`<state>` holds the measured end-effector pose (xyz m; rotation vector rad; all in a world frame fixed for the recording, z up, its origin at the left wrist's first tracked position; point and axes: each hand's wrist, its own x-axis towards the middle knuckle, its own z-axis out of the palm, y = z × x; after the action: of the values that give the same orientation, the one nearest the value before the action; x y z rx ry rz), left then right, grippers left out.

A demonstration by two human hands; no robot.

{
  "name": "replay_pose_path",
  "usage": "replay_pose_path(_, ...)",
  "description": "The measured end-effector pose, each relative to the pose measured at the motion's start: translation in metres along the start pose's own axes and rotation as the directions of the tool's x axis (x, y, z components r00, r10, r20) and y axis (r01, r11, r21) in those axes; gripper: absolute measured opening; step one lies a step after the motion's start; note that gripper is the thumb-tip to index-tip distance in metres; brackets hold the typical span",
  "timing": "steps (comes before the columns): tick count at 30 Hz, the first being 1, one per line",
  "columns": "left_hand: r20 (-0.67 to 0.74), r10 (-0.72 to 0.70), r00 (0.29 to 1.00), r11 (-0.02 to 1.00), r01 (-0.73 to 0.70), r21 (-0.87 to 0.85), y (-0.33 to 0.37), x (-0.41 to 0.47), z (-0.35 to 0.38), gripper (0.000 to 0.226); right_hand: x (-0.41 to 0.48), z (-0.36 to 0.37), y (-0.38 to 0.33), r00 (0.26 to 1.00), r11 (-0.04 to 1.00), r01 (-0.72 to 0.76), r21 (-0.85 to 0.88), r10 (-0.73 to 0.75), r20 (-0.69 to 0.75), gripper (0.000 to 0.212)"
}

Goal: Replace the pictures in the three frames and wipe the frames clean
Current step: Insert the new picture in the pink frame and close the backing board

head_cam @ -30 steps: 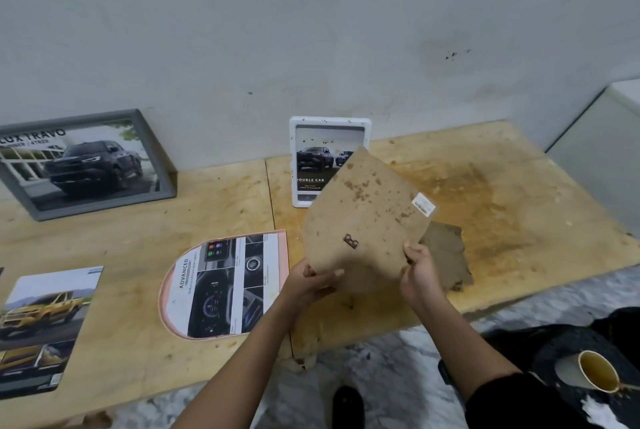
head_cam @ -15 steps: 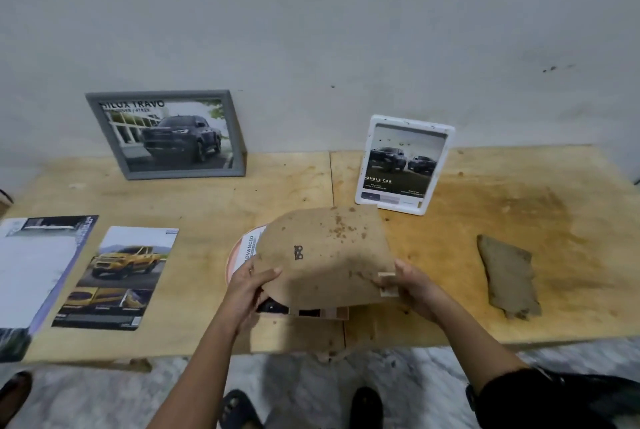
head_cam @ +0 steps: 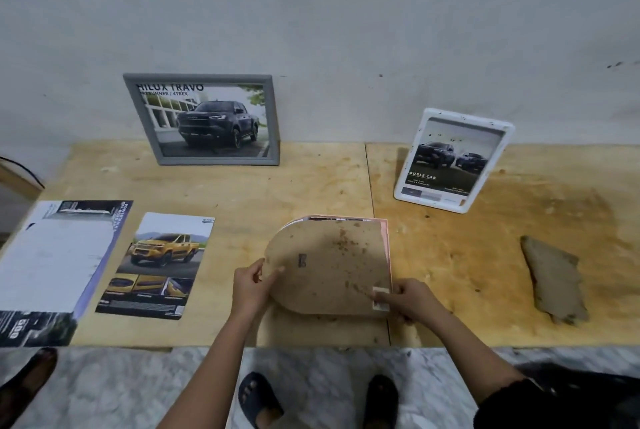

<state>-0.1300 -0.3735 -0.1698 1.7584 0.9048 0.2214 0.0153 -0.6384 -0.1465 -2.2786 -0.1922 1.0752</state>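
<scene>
An arch-shaped brown backing board (head_cam: 329, 266), speckled with dirt, lies on top of the pink arch frame (head_cam: 387, 238) with its picture, near the table's front edge. My left hand (head_cam: 251, 285) pinches the board's left rim. My right hand (head_cam: 407, 298) holds its lower right corner by a white label. A grey frame (head_cam: 202, 118) with a dark truck picture leans on the wall at the back left. A white frame (head_cam: 450, 160), spotted with dirt, stands at the back right. A brown cloth (head_cam: 554, 279) lies crumpled on the right.
A yellow-truck brochure page (head_cam: 159, 264) and a larger pale sheet (head_cam: 52, 262) lie flat on the left of the wooden table (head_cam: 311, 182). The table's right part is stained. Sandalled feet stand on the marble floor below the front edge.
The backing board came down from a raised, tilted hold onto the arch frame and picture, now lying flat over them. The view swung left, showing the grey frame and brochures.
</scene>
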Motion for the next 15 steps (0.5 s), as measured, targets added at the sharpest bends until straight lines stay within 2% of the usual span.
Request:
replay_pose_path(2,-0.027,0.022,0.999,0.996,-0.019,0.081,-0.013,0.011,0.002,0.063,-0.005,0.005,0.001,1.0,1.0,-0.002,-0.003,0.002,-0.005,0.045)
replay_pose_path(4,-0.03,0.04,0.999,0.99,-0.036,0.136,-0.014,0.016,0.001,0.051,-0.009,0.009,0.001,1.0,1.0,0.0,0.01,0.0,-0.028,0.046)
replay_pose_path(7,0.009,0.03,1.0,0.983,-0.031,0.18,-0.007,0.019,0.002,0.025,-0.008,0.014,0.006,0.989,0.999,0.026,0.037,-0.02,-0.148,0.046)
replay_pose_path(10,-0.04,0.009,0.999,0.983,-0.001,0.182,-0.007,0.018,0.004,0.031,-0.006,0.019,0.011,0.969,0.996,0.06,0.06,-0.044,-0.243,0.044)
replay_pose_path(15,-0.094,-0.049,0.994,0.987,0.063,0.148,-0.004,0.012,0.01,0.03,-0.001,0.024,0.006,0.952,0.996,0.088,0.021,-0.078,-0.296,0.034)
